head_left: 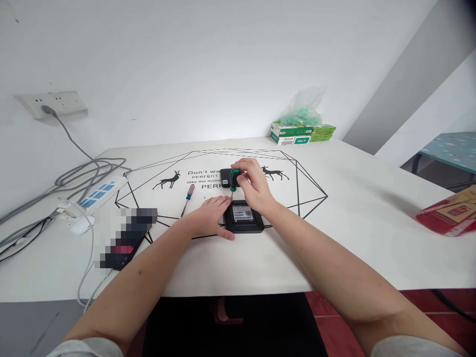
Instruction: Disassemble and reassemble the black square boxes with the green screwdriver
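On a white desk (357,238) printed with black lines, the right hand (255,186), fingers curled closed, grips a green-and-black-handled screwdriver (234,179), its tip at the far left corner of a black rectangular plastic device (245,225) with a white label. The left hand (213,215), palm down with fingers extended and grasping nothing, rests against the device's left edge. A slim screwdriver with a red-and-blue handle (189,192) lies left of it.

matt plastic on black case (248,229) | smooth paper on white label (242,213) | metal shaft on green-handled screwdriver (234,180) | clear crinkled plastic in far-right bag (304,105) | glossy, perhaps plastic film, on red packet (450,214) at right
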Available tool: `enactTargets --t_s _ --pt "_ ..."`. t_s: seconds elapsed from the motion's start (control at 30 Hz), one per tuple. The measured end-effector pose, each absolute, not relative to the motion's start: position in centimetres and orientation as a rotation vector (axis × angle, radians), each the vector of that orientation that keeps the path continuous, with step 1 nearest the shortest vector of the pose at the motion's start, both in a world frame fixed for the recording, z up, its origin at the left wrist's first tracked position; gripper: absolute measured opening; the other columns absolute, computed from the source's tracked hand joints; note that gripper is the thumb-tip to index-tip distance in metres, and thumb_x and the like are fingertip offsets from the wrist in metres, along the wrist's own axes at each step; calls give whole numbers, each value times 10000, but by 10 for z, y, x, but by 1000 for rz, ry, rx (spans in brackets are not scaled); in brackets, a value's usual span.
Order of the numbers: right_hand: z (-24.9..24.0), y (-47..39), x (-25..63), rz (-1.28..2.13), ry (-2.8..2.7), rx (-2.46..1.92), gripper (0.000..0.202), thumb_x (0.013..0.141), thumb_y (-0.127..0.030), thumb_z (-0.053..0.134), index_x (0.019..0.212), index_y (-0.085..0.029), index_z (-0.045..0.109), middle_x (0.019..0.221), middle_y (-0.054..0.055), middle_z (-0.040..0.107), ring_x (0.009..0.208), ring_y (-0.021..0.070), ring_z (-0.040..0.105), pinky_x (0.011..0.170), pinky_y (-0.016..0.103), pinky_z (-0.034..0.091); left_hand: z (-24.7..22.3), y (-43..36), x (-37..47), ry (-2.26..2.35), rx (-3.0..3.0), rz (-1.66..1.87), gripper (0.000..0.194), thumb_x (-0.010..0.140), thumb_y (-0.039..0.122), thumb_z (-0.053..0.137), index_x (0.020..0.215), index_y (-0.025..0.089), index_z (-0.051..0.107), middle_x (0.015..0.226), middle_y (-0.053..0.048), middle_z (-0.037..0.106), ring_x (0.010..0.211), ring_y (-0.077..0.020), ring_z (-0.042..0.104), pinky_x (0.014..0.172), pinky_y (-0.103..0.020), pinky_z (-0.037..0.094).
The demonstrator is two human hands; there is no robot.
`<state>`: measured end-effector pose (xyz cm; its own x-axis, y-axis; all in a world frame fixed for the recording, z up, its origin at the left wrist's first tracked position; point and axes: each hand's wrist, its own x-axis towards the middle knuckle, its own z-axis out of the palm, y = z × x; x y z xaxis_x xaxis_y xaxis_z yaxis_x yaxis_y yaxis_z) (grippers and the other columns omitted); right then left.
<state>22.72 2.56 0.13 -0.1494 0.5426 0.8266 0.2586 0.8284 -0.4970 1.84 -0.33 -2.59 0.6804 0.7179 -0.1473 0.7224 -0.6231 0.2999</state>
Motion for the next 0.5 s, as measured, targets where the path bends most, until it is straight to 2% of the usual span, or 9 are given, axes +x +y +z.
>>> enactTargets --t_s 0.13,0.33,0.5 --pt "0 26 225 306 -1721 -640 230 966 -224 622 1189 -280 647 1170 79 615 928 209 627 752 401 601 -28 -3 17 1124 2554 7 1320 800 911 663 1755 168 137 1804 -209 237 1672 -434 167 1341 -560 178" --pt "0 28 225 282 -1677 -681 236 965 -224 623 1190 -291 637 1176 78 624 1014 225 647 761 397 622 -30 -2 17 1122 2546 50 1342 773 919 688 1747 165 156 1779 -226 294 1654 -449 221 1331 -564 198" --pt "1 27 226 265 -1647 -675 227 959 -236 639 1179 -291 642 1162 73 622 1025 224 644 755 387 613 -31 -1 17 1130 2535 30 1359 777 925 686 1747 139 148 1786 -242 262 1661 -435 202 1341 -553 178"
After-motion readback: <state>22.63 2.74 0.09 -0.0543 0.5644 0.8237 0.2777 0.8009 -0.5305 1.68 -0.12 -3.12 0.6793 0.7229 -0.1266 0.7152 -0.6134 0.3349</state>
